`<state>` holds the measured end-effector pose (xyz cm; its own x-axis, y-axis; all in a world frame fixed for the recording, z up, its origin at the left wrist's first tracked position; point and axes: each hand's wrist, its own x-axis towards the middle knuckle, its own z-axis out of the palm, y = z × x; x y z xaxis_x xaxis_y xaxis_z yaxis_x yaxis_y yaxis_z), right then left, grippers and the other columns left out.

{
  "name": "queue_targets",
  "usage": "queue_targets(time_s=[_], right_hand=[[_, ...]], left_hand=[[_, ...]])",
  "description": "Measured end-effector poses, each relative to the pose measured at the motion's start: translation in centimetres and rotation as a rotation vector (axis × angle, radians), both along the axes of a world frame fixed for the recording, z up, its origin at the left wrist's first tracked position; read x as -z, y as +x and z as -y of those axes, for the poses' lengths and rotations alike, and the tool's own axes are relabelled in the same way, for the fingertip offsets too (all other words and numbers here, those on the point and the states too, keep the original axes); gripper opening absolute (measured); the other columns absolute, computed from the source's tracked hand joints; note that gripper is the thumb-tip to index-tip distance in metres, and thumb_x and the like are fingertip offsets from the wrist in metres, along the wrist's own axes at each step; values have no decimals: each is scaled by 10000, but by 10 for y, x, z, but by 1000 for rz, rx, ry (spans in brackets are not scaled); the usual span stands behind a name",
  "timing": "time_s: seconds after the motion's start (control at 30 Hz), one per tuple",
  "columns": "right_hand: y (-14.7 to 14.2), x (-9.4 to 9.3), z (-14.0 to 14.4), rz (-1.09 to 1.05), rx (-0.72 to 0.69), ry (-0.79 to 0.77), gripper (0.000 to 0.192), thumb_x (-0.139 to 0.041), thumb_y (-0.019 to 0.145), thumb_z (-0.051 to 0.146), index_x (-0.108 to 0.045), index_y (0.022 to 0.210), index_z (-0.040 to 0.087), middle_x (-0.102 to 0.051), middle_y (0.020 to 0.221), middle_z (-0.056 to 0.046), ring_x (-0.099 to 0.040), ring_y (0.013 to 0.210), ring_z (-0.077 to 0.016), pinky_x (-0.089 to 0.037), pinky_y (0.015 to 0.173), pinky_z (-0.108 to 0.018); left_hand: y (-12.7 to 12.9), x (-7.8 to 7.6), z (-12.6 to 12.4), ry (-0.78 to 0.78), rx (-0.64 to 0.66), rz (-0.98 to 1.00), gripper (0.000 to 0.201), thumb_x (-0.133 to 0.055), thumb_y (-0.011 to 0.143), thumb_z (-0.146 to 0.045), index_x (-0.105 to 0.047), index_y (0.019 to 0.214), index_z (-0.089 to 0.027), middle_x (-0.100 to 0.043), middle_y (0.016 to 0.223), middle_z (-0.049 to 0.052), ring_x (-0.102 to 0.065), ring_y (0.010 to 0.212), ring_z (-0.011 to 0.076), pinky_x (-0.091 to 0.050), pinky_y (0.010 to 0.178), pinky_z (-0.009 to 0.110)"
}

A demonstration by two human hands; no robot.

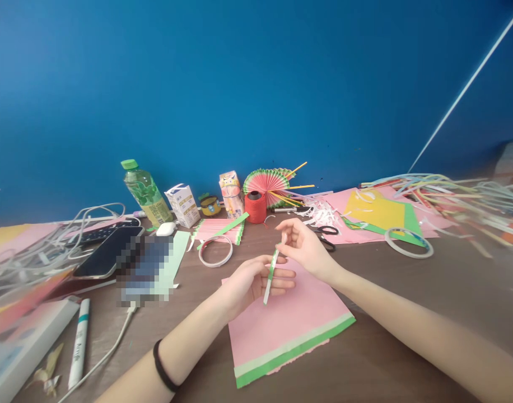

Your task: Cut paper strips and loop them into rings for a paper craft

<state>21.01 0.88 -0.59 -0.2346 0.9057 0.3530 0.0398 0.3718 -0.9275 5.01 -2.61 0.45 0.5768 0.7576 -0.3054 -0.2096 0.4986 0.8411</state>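
1. Brown tabletop (391,347) spans the lower frame; at the lower left, a white marker (79,344) lies between a pale box (33,347) and a white cable (113,347).
2. Lower centre: a pink sheet (281,336) with a green-banded edge, its upper part partly covered by the hands.
3. Centre: the right hand (304,246) pinches a narrow green-and-white strip (272,270) between thumb and fingers; the left hand (256,277) is spread, its fingers behind the strip, and I cannot tell whether they touch it.
4. Middle left: a dark phone (111,252), then a tape roll (215,264) just before some pleated pink paper (208,232). Middle right: scissors (336,230), partly hidden by the right hand.
5. Back row: a green-capped bottle (145,193), a white carton (183,205) and a red spool (255,208) blocking part of a paper fan (265,182).
6. Behind everything, a blue wall (239,84).
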Motion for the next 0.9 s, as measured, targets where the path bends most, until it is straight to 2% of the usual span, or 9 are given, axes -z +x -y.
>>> queue_targets(time_s=[0.13,0.47,0.63,0.9], right_hand=[[0,-1,0,0,-3,5,283,-544,675,126,-451,927,212,-419,701,45,-463,632,-97,-423,589,-256],[-1,-2,2,13,5,5,268,-541,680,138,-451,922,212,-416,691,42,-459,629,-99,-417,596,-258],[-1,-1,2,3,-1,-10,270,-546,681,142,-451,924,212,-416,698,43,-464,634,-99,-423,610,-261],[-1,-1,1,6,-10,-16,280,-546,683,133,-454,934,217,-421,704,40,-472,640,-101,-433,613,-265]], left_hand=[[1,1,-1,-15,-3,6,296,-400,759,-202,-518,1015,-112,-649,948,165,-618,882,245,-412,819,391],[2,7,0,-3,-19,10,303,-442,809,-278,-551,1020,-90,-643,977,180,-620,877,241,-427,808,375],[3,5,2,36,-40,-31,245,-536,768,-237,-576,946,-73,-642,967,189,-622,870,243,-419,832,382],[3,3,4,65,-19,-47,216,-525,765,-187,-566,948,-79,-634,992,183,-619,879,240,-418,828,373]])
